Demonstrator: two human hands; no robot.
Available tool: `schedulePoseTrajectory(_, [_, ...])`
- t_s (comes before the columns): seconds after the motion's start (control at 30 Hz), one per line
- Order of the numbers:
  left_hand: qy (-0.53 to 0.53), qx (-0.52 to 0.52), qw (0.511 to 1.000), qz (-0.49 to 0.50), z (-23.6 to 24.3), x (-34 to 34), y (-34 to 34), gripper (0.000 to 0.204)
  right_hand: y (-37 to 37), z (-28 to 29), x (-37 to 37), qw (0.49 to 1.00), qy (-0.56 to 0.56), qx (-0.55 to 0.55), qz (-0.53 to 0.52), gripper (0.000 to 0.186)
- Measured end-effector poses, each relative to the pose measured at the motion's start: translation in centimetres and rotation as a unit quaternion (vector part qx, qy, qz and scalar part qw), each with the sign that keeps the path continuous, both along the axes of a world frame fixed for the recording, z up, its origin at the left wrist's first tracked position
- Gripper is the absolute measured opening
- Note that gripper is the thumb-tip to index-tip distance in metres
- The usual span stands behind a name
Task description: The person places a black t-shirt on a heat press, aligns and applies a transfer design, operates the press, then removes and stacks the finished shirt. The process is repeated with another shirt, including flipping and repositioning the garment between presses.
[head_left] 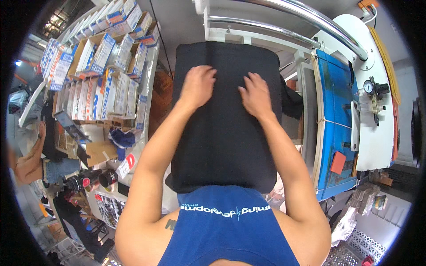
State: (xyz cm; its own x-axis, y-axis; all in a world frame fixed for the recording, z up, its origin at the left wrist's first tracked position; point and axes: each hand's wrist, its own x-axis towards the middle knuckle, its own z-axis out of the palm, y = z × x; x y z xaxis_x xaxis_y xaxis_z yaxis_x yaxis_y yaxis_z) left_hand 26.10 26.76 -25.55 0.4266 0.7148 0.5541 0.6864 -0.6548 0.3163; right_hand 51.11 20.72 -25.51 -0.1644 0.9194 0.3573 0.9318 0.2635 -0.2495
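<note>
A black cloth (226, 142), probably a garment, is spread over a flat rectangular board in front of me. My left hand (199, 85) rests on its upper left part, fingers stretched out and a little blurred. Across from it, my right hand (257, 94) lies on the upper right part with its fingers apart. Neither hand grips anything. A dark fold of cloth (290, 101) hangs off the board's right side. Whatever lies beneath the cloth is hidden.
Beyond the board is a white metal frame with chrome bars (266, 27). On the right stand a blue panel (335, 119) and a pressure gauge (368, 86). Boxes of packaged sheets (95, 95) fill a table at left. Another person's arm (33, 153) shows at far left.
</note>
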Motion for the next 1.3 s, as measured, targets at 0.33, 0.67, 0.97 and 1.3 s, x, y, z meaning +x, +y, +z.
schedulePoseTrajectory(0.33, [0.047, -0.04, 0.998, 0.01, -1.3, 6.8, 9.3, 0.015, 11.4, -0.6, -2.2, 1.0, -0.024, -0.008, 0.01, 0.027])
schedulePoseTrajectory(0.67, [0.034, -0.072, 0.996, 0.034, -1.8, -6.7, 11.6, 0.018, 11.2, -1.2, 10.8, 0.998, -0.032, 0.005, -0.046, 0.024])
schedulePoseTrajectory(0.97, [-0.129, -0.167, 0.968, 0.133, -4.2, -7.1, 11.2, 0.02, 10.9, -3.6, 13.3, 0.878, 0.413, -0.17, -0.174, 0.022])
schedulePoseTrajectory(1.3, [0.006, -0.078, 0.99, -0.116, 2.0, 11.4, 8.8, 0.018, -6.9, 1.1, 10.3, 0.964, 0.22, -0.015, -0.149, 0.039])
